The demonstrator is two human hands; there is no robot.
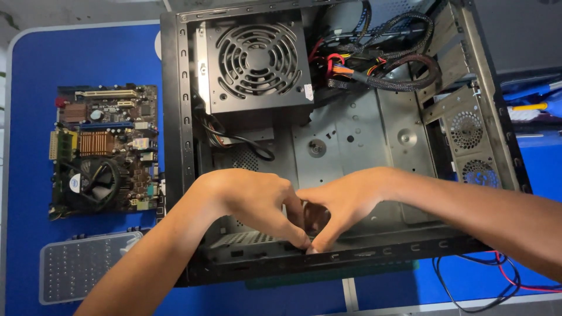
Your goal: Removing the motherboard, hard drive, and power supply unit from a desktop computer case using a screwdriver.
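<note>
- Your left hand (252, 202) and right hand (345, 205) meet fingertip to fingertip inside the open computer case (175, 146), low against its near wall.
- Both sets of fingers are curled and pressed together on one spot beside the perforated metal panel (246, 239); whatever they pinch is hidden, so what you hold cannot be told.
- Judged step: working a small fitting or fastener at the case's lower edge, mid-way, not finished.
- The next move calls for a steady, fine grip; the spot is cramped and the sheet-metal edges are close to your knuckles.
- The power supply (257, 61) with its fan sits mounted at the far corner, and its cable bundle (380, 64) is well apart from your hands.
- The removed motherboard (105, 149) lies on the blue table (35, 88) left of the case, with a clear plastic box (82, 266) nearer you.
</note>
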